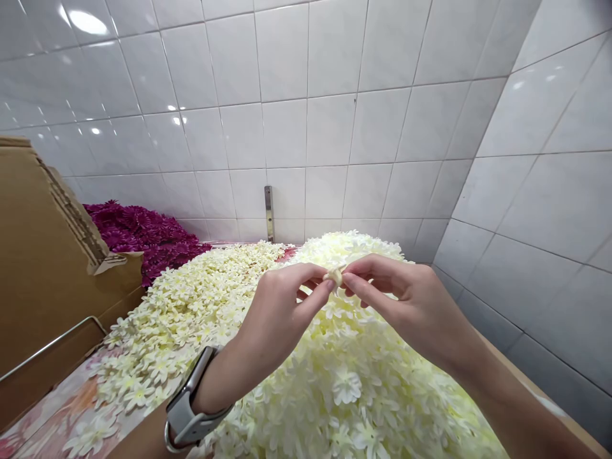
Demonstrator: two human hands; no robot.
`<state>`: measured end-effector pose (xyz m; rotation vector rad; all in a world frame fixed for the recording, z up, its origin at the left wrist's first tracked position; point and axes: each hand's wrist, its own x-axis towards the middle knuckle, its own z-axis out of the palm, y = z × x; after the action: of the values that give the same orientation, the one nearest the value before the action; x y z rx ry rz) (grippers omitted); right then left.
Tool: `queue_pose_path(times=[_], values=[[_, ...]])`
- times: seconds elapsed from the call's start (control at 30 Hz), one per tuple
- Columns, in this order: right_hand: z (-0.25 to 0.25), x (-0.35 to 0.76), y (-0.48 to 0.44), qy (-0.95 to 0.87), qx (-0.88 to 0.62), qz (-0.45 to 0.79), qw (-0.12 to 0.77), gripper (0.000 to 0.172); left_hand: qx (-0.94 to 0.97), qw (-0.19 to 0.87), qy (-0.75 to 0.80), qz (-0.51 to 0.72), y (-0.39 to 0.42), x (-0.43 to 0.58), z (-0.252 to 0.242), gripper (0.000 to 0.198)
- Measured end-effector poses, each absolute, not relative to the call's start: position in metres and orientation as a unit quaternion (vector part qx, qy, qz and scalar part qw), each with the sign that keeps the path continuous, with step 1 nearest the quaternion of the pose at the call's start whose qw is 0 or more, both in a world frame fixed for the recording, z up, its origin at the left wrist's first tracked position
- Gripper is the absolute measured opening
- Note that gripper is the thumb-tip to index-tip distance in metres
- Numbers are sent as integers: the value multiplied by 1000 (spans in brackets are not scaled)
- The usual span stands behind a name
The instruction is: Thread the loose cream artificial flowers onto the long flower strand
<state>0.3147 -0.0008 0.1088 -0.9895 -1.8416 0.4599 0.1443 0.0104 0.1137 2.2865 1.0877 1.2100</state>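
My left hand [282, 306] and my right hand [406, 299] meet above a big heap of cream fabric flowers [201, 299]. Both pinch one small cream flower piece [335, 275] between thumb and fingertips, each from its own side. The fingers of both hands are closed on it. A grey watch [189, 408] is strapped round my left wrist. The heap spreads under and beyond both hands, over a flower-patterned cloth [57, 408].
A pile of magenta fabric flowers [143, 233] lies at the back left. A brown cardboard box [43, 255] with a metal bar stands at the left. White tiled walls [335, 115] close off the back and right; a metal bracket [268, 213] hangs on the back wall.
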Motion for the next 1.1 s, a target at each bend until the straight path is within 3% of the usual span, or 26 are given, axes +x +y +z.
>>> queue_pose_path(times=[0.23, 0.5, 0.7, 0.93, 1.1], values=[[109, 315, -2, -755, -406, 191, 477, 17, 793, 160, 360, 465, 10, 145, 111, 10], [114, 320, -2, -756, -420, 245, 438, 21, 763, 374, 357, 388, 18, 138, 120, 20], [112, 319, 2, -768, -447, 214, 405, 22, 747, 417, 364, 368, 25, 142, 116, 19], [115, 328, 0, -815, -449, 162, 328, 26, 768, 391, 376, 341, 21, 144, 112, 19], [121, 339, 0, -812, -420, 258, 311, 27, 711, 515, 350, 326, 21, 142, 115, 15]])
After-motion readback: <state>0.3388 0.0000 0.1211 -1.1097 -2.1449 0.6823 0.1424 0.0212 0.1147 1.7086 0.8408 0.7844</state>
